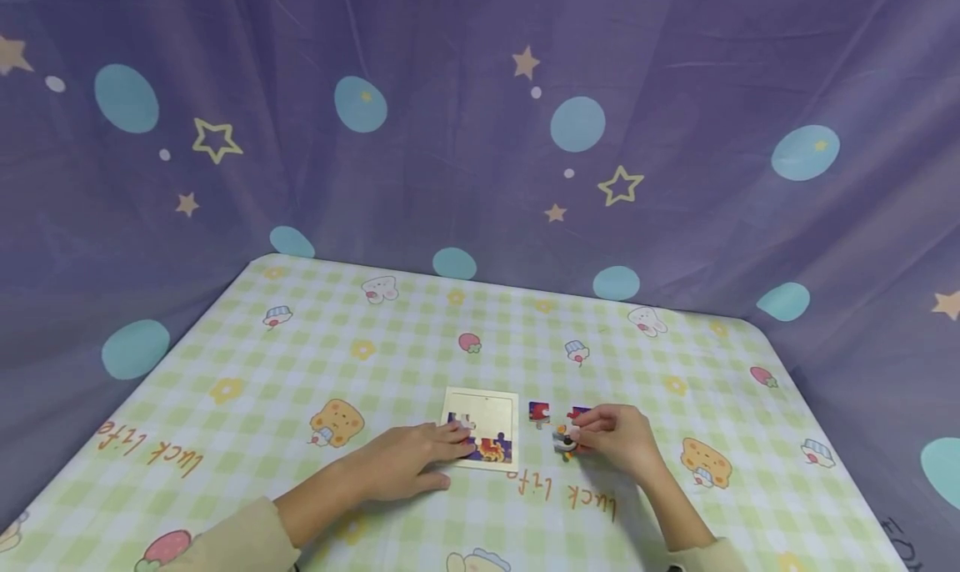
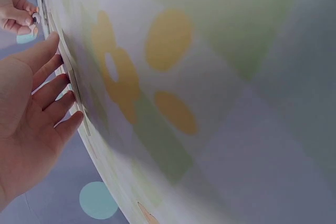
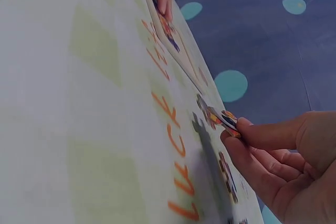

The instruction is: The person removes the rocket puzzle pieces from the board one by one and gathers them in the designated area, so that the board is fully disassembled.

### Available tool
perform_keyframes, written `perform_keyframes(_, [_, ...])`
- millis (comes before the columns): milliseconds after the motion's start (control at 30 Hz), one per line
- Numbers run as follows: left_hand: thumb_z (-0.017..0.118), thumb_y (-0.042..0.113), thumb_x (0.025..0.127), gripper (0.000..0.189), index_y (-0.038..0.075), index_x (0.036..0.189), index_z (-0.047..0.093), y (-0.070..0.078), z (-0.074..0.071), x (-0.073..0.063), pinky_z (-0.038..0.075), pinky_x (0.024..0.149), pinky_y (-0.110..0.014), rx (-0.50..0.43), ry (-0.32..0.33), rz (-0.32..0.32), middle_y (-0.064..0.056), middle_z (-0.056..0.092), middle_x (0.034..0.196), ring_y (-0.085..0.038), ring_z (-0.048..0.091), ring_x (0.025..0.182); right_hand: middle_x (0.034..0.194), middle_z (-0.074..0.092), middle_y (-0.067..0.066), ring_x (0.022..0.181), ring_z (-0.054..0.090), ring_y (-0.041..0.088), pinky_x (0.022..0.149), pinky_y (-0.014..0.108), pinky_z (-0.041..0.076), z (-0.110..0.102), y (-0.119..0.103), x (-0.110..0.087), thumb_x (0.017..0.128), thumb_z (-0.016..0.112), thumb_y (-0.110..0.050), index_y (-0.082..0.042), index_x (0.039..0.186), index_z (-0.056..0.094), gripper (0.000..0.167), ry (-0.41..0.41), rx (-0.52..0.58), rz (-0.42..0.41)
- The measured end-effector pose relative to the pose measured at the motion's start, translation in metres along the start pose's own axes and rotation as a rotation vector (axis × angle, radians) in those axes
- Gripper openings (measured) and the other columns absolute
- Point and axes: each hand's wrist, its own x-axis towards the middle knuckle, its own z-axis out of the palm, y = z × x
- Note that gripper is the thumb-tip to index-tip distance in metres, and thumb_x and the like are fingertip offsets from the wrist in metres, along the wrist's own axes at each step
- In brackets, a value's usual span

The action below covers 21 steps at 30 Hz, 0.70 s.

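Note:
A shallow puzzle board (image 1: 480, 398) with a pale raised rim lies on the table, its lower part filled with joined jigsaw pieces (image 1: 491, 450). My left hand (image 1: 412, 462) rests on the board's left side, fingers fairly straight over the pieces; in the left wrist view the left hand (image 2: 37, 103) touches the board edge. Right of the board, my right hand (image 1: 621, 440) pinches a jigsaw piece (image 1: 564, 441) between thumb and finger. In the right wrist view that piece (image 3: 226, 120) is tilted, held above the cloth.
A loose red and purple piece (image 1: 539, 413) lies between the board and my right hand. Another piece (image 1: 579, 412) lies partly behind the right fingers. Green checked cloth (image 1: 300, 372) covers the table; a purple curtain (image 1: 465, 180) hangs behind its far edge.

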Motion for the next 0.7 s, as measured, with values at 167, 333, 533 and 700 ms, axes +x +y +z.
perform_keyframes(167, [0.064,0.027,0.097,0.048,0.010,0.141,0.056,0.000,-0.001,0.000,0.036,0.113,-0.044,-0.002,-0.003,0.002,-0.007,0.047,0.150,-0.022,0.040,0.140,0.070,0.072,0.006,0.061,0.069,0.018,0.057,0.024,0.057,-0.007,0.007,-0.003,0.080,0.080,-0.001,-0.001,0.085,0.074,0.008,0.016,-0.012,0.025])
perform_keyframes(333, [0.064,0.027,0.097,0.048,0.010,0.141,0.056,-0.001,-0.001,0.000,0.035,0.113,-0.044,-0.004,-0.001,0.001,-0.007,0.047,0.150,-0.022,0.040,0.140,0.069,0.071,0.003,0.061,0.067,0.015,0.056,0.024,0.056,-0.011,0.010,-0.007,0.078,0.082,-0.002,-0.002,0.082,0.075,0.008,0.048,-0.097,0.025])
perform_keyframes(533, [0.064,0.026,0.097,0.048,0.010,0.141,0.056,-0.001,0.000,0.000,0.035,0.113,-0.044,-0.015,0.010,0.007,-0.007,0.047,0.149,-0.022,0.040,0.140,0.067,0.070,0.002,0.059,0.065,0.013,0.053,0.021,0.050,-0.013,0.013,-0.010,0.077,0.081,-0.002,-0.002,0.081,0.074,0.008,0.067,-0.166,0.005])
perform_keyframes(700, [0.064,0.026,0.097,0.047,0.010,0.140,0.057,-0.001,0.002,0.000,0.035,0.113,-0.043,-0.017,0.010,0.010,-0.007,0.048,0.149,-0.022,0.040,0.140,0.067,0.070,0.002,0.058,0.065,0.013,0.052,0.021,0.052,-0.011,0.016,-0.010,0.078,0.081,-0.002,-0.002,0.081,0.074,0.008,0.071,-0.156,0.008])
